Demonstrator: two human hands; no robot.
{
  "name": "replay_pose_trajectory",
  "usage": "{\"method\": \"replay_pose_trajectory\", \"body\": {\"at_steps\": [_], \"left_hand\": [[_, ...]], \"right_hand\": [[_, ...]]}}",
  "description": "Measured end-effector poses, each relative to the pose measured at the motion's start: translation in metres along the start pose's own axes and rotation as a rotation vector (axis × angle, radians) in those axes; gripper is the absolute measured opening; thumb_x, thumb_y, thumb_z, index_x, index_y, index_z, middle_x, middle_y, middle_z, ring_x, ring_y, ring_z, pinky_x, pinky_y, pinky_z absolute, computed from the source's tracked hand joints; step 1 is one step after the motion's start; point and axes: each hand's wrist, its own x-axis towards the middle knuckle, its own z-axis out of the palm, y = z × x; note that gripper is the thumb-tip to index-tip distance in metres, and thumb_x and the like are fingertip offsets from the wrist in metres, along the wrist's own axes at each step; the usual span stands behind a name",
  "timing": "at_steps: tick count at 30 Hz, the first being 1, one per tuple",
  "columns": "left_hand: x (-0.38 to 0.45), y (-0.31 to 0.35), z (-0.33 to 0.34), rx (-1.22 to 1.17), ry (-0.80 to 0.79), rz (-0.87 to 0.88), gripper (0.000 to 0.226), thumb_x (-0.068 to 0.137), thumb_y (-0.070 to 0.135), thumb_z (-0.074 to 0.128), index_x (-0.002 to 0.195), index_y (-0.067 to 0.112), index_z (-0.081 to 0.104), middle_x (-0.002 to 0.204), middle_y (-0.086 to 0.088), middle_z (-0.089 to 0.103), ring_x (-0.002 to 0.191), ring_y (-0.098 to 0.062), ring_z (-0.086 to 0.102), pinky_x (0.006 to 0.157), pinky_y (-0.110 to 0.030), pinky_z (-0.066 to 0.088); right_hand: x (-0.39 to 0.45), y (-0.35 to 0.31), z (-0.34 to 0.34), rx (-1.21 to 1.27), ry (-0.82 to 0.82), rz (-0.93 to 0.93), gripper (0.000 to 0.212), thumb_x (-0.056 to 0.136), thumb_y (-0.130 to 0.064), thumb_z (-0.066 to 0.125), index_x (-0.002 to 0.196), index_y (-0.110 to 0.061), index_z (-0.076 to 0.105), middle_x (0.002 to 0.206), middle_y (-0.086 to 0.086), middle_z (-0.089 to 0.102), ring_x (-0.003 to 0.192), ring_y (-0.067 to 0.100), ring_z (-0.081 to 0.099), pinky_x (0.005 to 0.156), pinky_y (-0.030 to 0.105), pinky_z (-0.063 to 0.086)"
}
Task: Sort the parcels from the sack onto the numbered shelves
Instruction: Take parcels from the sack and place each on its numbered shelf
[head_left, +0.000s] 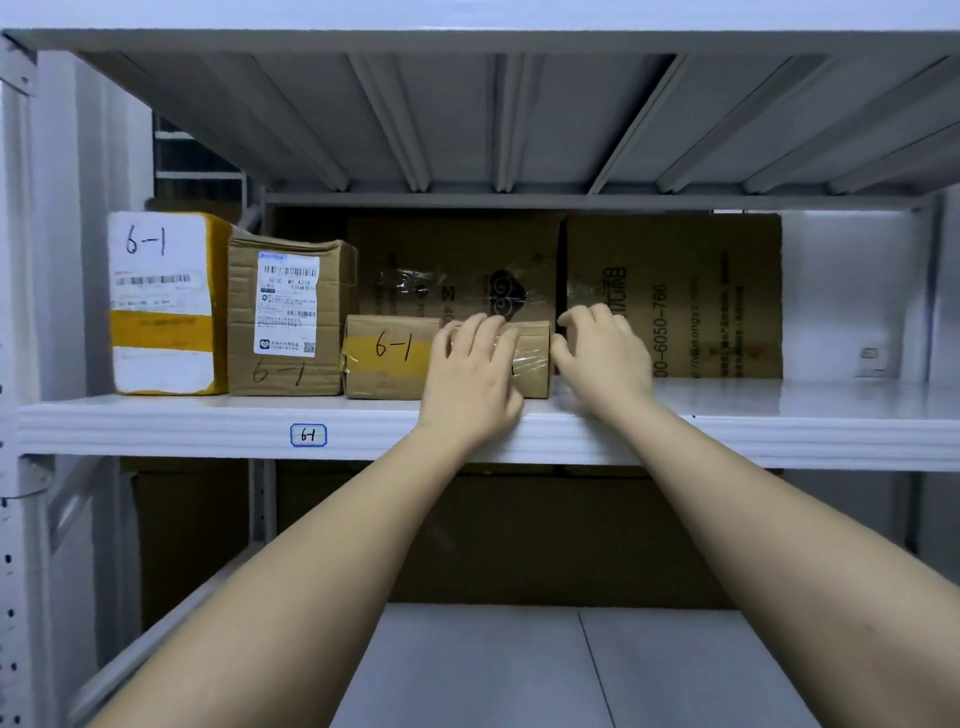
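Both hands are up at the middle of the frame, on the shelf (779, 415) tagged 6-1. Her or his left hand (475, 371) lies flat against the front of the small brown parcel (389, 358), its grip slack, fingers spread and laid over the parcel's taped right half, pressing rather than clutching. That parcel sits at the shelf's front edge, centre frame, with "6-1" written on a yellow tape band across its left part.

Starting from the upper left of the frame: a white and yellow box (163, 301) stands upright at the shelf's left end, "6-1" marked on its white top portion. Just beside it, touching or nearly so, stands a crumpled brown box (288, 317) with a white shipping label and "6-1" scrawled beneath. The small brown parcel comes next, tight against that box. Behind it, at the back of the shelf, two large flattened cartons stand upright, the left carton (457, 265) printed with a dark swirl mark, the right carton (701, 296) printed with a phone number running sideways.

At the parcel's right end is the right hand (605, 353), fingers loosely bent, fingertips near the parcel's right edge and in front of the right carton; its grip holds nothing that I can see. A small blue-edged shelf tag (308, 435) reading 6-1 is stuck on the front lip, lower left of the hands.
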Motion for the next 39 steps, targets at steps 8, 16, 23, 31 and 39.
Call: {"method": "replay_pose_trajectory", "body": {"at_steps": [8,16,23,31,39], "left_hand": [[-0.002,0.102,-0.044,-0.123,-0.129,-0.04,0.039,0.085,0.029,0.048,0.121,0.014,0.05,0.109,-0.005,0.058,0.1,-0.026,0.056,0.087,-0.039,0.037],[-0.021,0.251,-0.078,-0.186,-0.167,0.047,0.018,0.091,0.027,0.043,0.101,0.013,0.049,0.097,-0.005,0.06,0.084,-0.027,0.056,0.062,-0.032,0.028],[-0.041,0.389,-0.085,-0.301,-0.359,0.081,0.021,0.094,0.026,0.04,0.103,0.011,0.052,0.099,-0.008,0.062,0.086,-0.031,0.061,0.063,-0.032,0.031],[-0.064,0.527,-0.061,-0.411,-0.61,0.184,0.018,0.096,0.019,0.039,0.109,0.009,0.046,0.102,-0.011,0.061,0.083,-0.032,0.058,0.058,-0.032,0.031],[-0.086,0.669,-0.002,-0.496,-0.738,0.317,0.022,0.092,0.018,0.04,0.111,0.012,0.049,0.112,-0.011,0.061,0.098,-0.032,0.059,0.068,-0.031,0.033]], "right_hand": [[-0.055,0.071,-0.066,-0.066,0.022,-0.052,0.03,0.095,-0.031,0.043,0.115,-0.016,0.06,0.117,0.004,0.058,0.109,0.024,0.05,0.084,0.036,0.04],[-0.134,0.19,-0.136,-0.082,0.019,-0.062,0.02,0.093,-0.025,0.046,0.097,-0.015,0.062,0.099,0.002,0.061,0.094,0.023,0.053,0.078,0.035,0.041],[-0.211,0.299,-0.187,-0.187,-0.113,0.029,0.02,0.092,-0.025,0.047,0.098,-0.015,0.063,0.101,0.003,0.063,0.098,0.025,0.054,0.076,0.035,0.036],[-0.297,0.411,-0.213,-0.299,-0.269,0.232,0.021,0.093,-0.025,0.045,0.098,-0.01,0.059,0.103,0.008,0.062,0.099,0.029,0.054,0.075,0.035,0.037],[-0.371,0.541,-0.212,-0.385,-0.38,0.478,0.021,0.093,-0.024,0.047,0.103,-0.014,0.064,0.103,0.004,0.064,0.095,0.024,0.058,0.073,0.033,0.042]]}}
